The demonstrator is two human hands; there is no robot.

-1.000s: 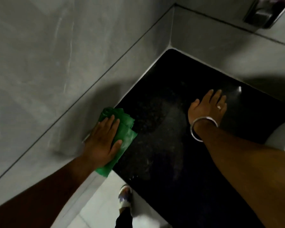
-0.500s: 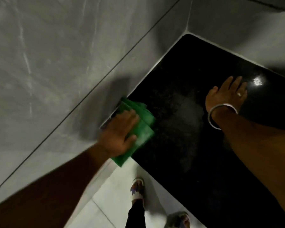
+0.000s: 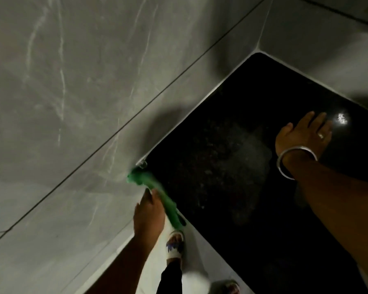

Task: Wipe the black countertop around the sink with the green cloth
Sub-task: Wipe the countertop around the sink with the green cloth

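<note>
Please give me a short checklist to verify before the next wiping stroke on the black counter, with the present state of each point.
1. Left hand grips the crumpled green cloth: ok.
2. Cloth lies flat on the glossy black stone countertop: not ok; it is bunched at the front left edge, against the grey tiled wall.
3. Right hand braces flat on the countertop, apart from the cloth: ok.
4. Dull smeared patch mid-counter wiped clean: not ok.
5. Sink position relative to the stroke: cannot tell; it is out of view.

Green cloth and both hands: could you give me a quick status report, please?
Left hand gripping green cloth at countertop's front-left edge. Right hand flat on countertop, empty. Nothing in the way.
</note>
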